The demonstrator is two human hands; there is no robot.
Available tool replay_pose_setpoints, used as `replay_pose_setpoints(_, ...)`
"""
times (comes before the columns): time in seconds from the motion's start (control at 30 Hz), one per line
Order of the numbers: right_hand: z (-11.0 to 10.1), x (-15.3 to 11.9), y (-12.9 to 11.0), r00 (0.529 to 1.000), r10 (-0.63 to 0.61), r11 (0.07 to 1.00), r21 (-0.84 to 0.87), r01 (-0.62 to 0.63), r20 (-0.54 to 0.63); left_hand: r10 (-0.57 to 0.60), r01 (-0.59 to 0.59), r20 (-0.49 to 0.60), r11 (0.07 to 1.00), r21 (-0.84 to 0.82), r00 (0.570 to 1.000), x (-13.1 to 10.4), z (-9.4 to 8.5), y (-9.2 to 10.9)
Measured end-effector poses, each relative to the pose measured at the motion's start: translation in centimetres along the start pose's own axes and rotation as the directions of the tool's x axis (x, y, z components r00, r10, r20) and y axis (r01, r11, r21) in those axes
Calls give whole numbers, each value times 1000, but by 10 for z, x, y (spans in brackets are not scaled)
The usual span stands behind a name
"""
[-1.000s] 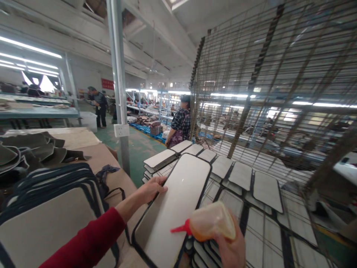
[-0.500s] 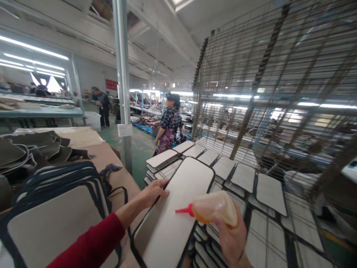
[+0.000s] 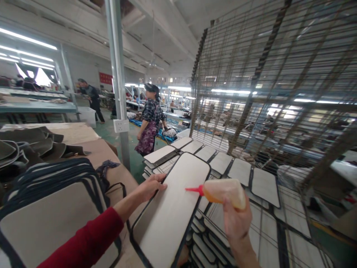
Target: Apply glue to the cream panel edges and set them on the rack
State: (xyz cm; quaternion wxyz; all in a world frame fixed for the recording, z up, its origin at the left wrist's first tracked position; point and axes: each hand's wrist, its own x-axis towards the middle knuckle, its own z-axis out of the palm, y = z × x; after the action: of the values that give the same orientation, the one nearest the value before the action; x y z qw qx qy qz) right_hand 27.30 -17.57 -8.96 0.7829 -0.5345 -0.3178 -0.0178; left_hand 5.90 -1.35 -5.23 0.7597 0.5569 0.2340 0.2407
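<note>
My left hand (image 3: 153,187) grips the left edge of a long white panel (image 3: 174,208) with rounded corners and a dark border, its thumb on the white face. The panel is tilted. In my right hand (image 3: 237,219) is a squeeze bottle (image 3: 224,192) of amber liquid, lying roughly level with its red nozzle (image 3: 193,189) pointing left over the panel's upper half. Whether the tip touches the surface I cannot tell.
A stack of dark-edged panels (image 3: 52,219) lies at the left, below grey pieces (image 3: 41,143). Similar panels (image 3: 264,186) cover a wire rack on the right, with raised wire grids (image 3: 267,74) behind. A person (image 3: 150,119) stands beyond a post (image 3: 118,82).
My right hand has moved the bottle up and to the right over the panel. My left hand keeps its hold. The view has shifted, and the person in the apron appears farther left.
</note>
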Motion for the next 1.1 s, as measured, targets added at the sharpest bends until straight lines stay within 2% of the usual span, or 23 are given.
replay_pose_setpoints(0.1,10,16,-3,999,-26,1000,12,26,-23,-1,1,9,1000,2,1000,-1,4,3)
replay_pose_setpoints(0.27,8,-6,-11,994,8,1000,10,-9,108,3,-4,-4,1000,-28,1000,0,-4,2)
replay_pose_setpoints(0.33,8,-4,-13,997,9,1000,24,-11,82,0,0,-7,999,-44,1000,-1,-10,2)
replay_pose_setpoints(0.43,11,11,-14,999,-8,997,75,10,-35,-24,22,-19,996,-90,1000,0,-16,2)
replay_pose_setpoints(0.5,10,9,-14,999,16,996,88,-12,-39,-52,47,-42,991,-123,998,3,-20,1)
replay_pose_setpoints(0.6,-1,-20,-19,978,152,984,69,-163,146,-98,82,-104,985,-150,990,9,-29,-2)
replay_pose_setpoints(0.63,-6,-31,-22,949,218,968,77,-240,227,-112,92,-121,983,-158,986,11,-32,-3)
replay_pose_setpoints(0.67,-12,-40,-27,898,317,920,131,-370,306,-123,100,-134,981,-166,983,12,-35,-3)
replay_pose_setpoints(0.7,-17,-45,-33,879,376,878,189,-439,294,-130,105,-142,979,-174,981,14,-38,-4)
replay_pose_setpoints(0.73,-21,-46,-38,894,396,855,272,-442,207,-135,108,-147,978,-180,980,15,-40,-4)
replay_pose_setpoints(0.83,-27,-27,-53,925,367,855,428,-291,-104,-152,119,-156,973,-199,976,19,-42,-3)
replay_pose_setpoints(0.87,-27,-19,-57,928,338,867,438,-240,-160,-156,123,-154,971,-206,976,21,-42,-2)
replay_pose_setpoints(0.97,-24,-2,-60,958,223,908,395,-138,-178,-165,139,-100,965,-223,981,27,-39,-2)
replay_pose_setpoints(1.1,-17,-6,-59,980,146,943,318,-97,-136,-193,178,-45,958,-223,980,36,-33,-2)
